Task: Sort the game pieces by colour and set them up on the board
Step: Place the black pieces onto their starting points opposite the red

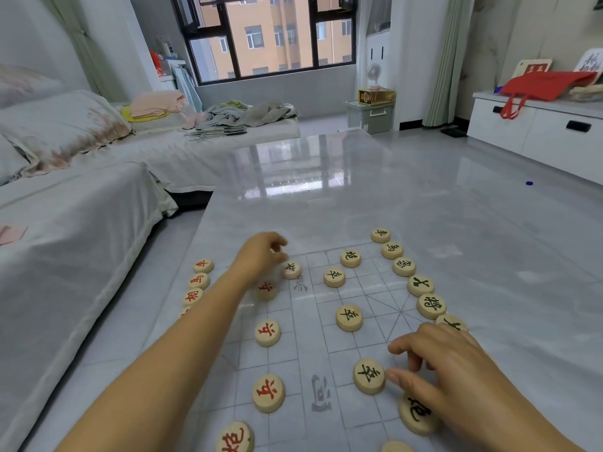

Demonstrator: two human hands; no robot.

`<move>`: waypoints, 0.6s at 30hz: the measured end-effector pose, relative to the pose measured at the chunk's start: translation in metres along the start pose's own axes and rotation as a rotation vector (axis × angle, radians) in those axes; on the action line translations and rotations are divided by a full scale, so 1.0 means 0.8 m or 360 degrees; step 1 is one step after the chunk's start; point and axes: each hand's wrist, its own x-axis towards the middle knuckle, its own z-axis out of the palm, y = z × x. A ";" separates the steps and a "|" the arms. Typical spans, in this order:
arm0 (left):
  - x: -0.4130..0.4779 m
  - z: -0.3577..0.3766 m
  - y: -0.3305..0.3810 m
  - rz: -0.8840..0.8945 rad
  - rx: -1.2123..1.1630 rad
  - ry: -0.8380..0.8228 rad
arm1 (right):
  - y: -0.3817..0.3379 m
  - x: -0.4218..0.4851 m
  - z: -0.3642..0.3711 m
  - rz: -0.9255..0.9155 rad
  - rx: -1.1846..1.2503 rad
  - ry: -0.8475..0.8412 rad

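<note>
Both within board (pixel 313 324) edges: left fingers (pixel 280 243) curled, grip unclear; right fingers (pixel 394 376) touching black piece (pixel 368 376).

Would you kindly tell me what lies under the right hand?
A black-lettered piece pokes out from under the right hand, partly covered by the palm. The board continues beneath; any further pieces there are hidden.

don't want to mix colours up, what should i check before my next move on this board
1. Visible red pieces all left of the river: ok
2. Dark piece by the left hand sits beside the river, outside the dark soldier column: not ok
3. Right hand grip on the nearest dark soldier: thumb only touches its edge, not ok
4. Left hand holding anything: cannot tell
5. Nearest row of the board: cut off by the frame, cannot tell
</note>
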 end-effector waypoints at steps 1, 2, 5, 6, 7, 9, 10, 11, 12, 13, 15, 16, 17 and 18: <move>0.002 -0.009 -0.009 -0.0064 0.0009 0.0014 | -0.001 0.000 0.001 -0.0024 -0.0056 0.0009; 0.002 -0.015 -0.016 -0.0102 0.0029 -0.0003 | -0.003 0.001 0.001 -0.0033 -0.0096 0.0017; -0.001 -0.017 -0.019 -0.0083 0.0061 -0.0139 | -0.005 0.002 0.001 -0.0041 -0.0115 0.0053; -0.003 -0.014 -0.017 -0.0073 0.0064 -0.0199 | -0.003 0.002 0.004 -0.0044 -0.0114 0.0070; -0.004 -0.009 -0.015 -0.0070 0.0081 -0.0256 | -0.002 0.003 0.006 -0.0058 -0.0116 0.0109; -0.005 0.001 -0.010 -0.0068 0.0188 -0.0323 | 0.000 0.004 0.010 -0.0059 -0.0104 0.0134; -0.004 0.006 -0.008 -0.0066 0.0256 -0.0330 | 0.002 0.004 0.010 -0.0037 -0.0092 0.0105; -0.002 0.011 -0.006 -0.0067 0.0303 -0.0325 | 0.003 0.005 0.010 -0.0042 -0.0104 0.0111; 0.000 0.015 -0.005 -0.0072 0.0320 -0.0319 | 0.002 0.005 0.009 -0.0036 -0.0113 0.0091; 0.002 0.018 -0.003 -0.0074 0.0318 -0.0314 | 0.002 0.005 0.010 -0.0037 -0.0099 0.0079; 0.005 0.024 0.000 -0.0080 0.0298 -0.0282 | -0.001 0.006 0.007 -0.0021 -0.0122 0.0075; 0.007 0.027 0.003 -0.0092 0.0278 -0.0251 | -0.002 0.006 0.009 -0.0027 -0.0141 0.0103; 0.009 0.032 0.006 -0.0114 0.0247 -0.0215 | 0.000 0.005 0.012 -0.0043 -0.0156 0.0117; 0.012 0.036 0.011 -0.0140 0.0212 -0.0183 | -0.001 0.005 0.010 -0.0036 -0.0186 0.0117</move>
